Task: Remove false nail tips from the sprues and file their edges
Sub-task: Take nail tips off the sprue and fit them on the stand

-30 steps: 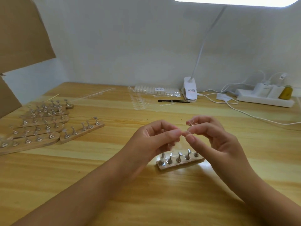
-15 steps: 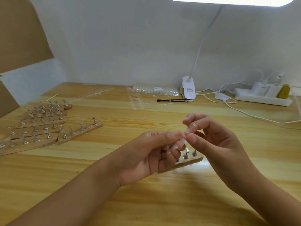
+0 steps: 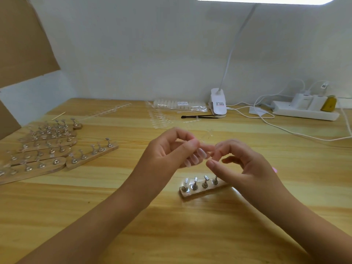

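Both hands on one clear nail tip (image 3: 209,149), held just above the stand block (image 3: 203,189).
Left hand (image 3: 171,152) and right hand (image 3: 247,165) meet tip to tip. The thumb and forefinger of each, fingers curled, are clamped on the nail tip, which is blurred and barely visible. A seated tip (image 3: 186,181) caps the block's leftmost peg. The sprue strips (image 3: 160,119) lie on the surface (image 3: 190,235) well behind the block, and the peg boards (image 3: 47,155) sit far to its left.
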A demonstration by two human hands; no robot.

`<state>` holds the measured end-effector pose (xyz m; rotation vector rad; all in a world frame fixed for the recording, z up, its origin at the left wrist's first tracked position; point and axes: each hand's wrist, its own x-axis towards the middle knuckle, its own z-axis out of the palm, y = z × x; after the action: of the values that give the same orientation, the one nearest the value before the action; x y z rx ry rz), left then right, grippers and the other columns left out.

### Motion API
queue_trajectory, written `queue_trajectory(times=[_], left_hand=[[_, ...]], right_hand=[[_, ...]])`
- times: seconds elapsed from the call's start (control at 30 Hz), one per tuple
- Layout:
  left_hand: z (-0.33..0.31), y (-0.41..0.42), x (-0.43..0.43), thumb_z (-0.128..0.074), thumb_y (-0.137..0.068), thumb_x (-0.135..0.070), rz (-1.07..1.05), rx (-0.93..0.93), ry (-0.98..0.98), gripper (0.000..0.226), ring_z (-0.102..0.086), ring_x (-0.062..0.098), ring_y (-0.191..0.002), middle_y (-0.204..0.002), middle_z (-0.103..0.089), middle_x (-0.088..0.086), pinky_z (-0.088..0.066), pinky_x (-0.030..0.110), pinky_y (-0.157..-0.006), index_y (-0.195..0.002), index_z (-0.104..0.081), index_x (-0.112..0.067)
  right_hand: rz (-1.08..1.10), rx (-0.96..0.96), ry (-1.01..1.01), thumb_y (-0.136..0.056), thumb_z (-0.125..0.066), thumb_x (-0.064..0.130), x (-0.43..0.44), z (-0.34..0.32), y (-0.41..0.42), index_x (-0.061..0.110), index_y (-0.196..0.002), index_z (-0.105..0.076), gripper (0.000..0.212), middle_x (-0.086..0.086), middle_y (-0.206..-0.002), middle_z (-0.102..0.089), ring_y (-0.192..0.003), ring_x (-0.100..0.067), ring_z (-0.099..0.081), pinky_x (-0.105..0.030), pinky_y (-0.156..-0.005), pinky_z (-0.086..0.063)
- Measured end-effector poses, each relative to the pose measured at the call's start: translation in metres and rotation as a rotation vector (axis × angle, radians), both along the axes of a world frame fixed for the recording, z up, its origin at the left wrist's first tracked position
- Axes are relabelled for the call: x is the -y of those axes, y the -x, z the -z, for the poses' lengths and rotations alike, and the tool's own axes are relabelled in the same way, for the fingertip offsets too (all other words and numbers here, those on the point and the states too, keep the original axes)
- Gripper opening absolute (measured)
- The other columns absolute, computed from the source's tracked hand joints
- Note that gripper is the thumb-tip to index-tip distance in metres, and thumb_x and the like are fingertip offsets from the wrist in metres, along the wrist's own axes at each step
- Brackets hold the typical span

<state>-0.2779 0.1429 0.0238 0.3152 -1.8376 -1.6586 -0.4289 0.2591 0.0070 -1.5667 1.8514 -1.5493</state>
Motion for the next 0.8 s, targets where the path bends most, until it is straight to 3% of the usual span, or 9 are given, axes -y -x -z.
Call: queue_trajectory(times=[0.1,0.23,0.33,0.43,0.53,0.8], left_hand=[[0.0012,0.0,0.0025,-0.062,-0.09,-0.028,0.038,0.047,-0.06,0.018,-0.064,0.044,-0.105,-0.102,-0.077,0.009,-0.053,0.049,-0.096,-0.09,-0.059,-0.011],[0.0013,0.0002,0.0033,-0.06,-0.095,-0.019,0.07,-0.022,-0.162,0.01,-0.071,0.033,-0.1,-0.104,-0.075,0.012,-0.059,0.031,-0.082,-0.089,-0.063,-0.012],[0.0024,0.0029,0.0023,-0.061,-0.09,-0.019,0.088,-0.071,-0.277,0.009,-0.072,0.031,-0.099,-0.105,-0.074,0.012,-0.057,0.026,-0.078,-0.085,-0.065,-0.014],[0.0025,0.0053,0.0009,-0.064,-0.085,-0.018,0.125,-0.123,-0.457,0.009,-0.072,0.032,-0.1,-0.107,-0.074,0.011,-0.059,0.027,-0.078,-0.087,-0.064,-0.009],[0.0027,0.0055,0.0019,-0.07,-0.08,-0.022,0.156,-0.142,-0.569,0.024,-0.071,0.034,-0.102,-0.109,-0.073,0.011,-0.06,0.029,-0.079,-0.094,-0.061,-0.005],[0.0058,0.0069,0.0046,-0.068,-0.087,-0.019,0.169,-0.122,-0.639,0.017,-0.071,0.035,-0.103,-0.109,-0.073,0.009,-0.06,0.029,-0.078,-0.096,-0.062,-0.006]], right_hand=[[0.027,-0.088,0.015,-0.076,-0.069,0.038,0.0008,0.0008,0.0019,0.022,-0.079,-0.064,0.018,0.011,-0.089,-0.063,-0.095,-0.013,-0.061,-0.031,-0.085,-0.05],[0.049,-0.024,0.042,-0.071,-0.069,0.04,0.0021,0.0013,0.0051,0.022,-0.081,-0.066,0.021,0.005,-0.088,-0.064,-0.089,-0.014,-0.062,-0.039,-0.085,-0.053],[0.063,0.006,0.109,-0.072,-0.071,0.039,0.0016,0.0017,0.0043,0.026,-0.083,-0.068,0.017,0.009,-0.089,-0.067,-0.091,-0.013,-0.064,-0.029,-0.083,-0.055],[0.067,-0.01,0.164,-0.075,-0.069,0.04,0.0013,0.002,0.0031,0.029,-0.089,-0.07,0.018,0.012,-0.096,-0.067,-0.094,-0.013,-0.066,-0.02,-0.08,-0.054],[0.069,-0.085,0.187,-0.08,-0.068,0.036,0.0014,0.0029,0.002,0.027,-0.097,-0.072,0.02,0.014,-0.1,-0.065,-0.096,-0.013,-0.065,-0.017,-0.08,-0.053],[0.069,-0.263,0.239,-0.085,-0.07,0.017,0.0012,0.0059,0.0015,0.016,-0.106,-0.071,0.021,0.007,-0.107,-0.062,-0.1,-0.014,-0.063,-0.027,-0.081,-0.055]])
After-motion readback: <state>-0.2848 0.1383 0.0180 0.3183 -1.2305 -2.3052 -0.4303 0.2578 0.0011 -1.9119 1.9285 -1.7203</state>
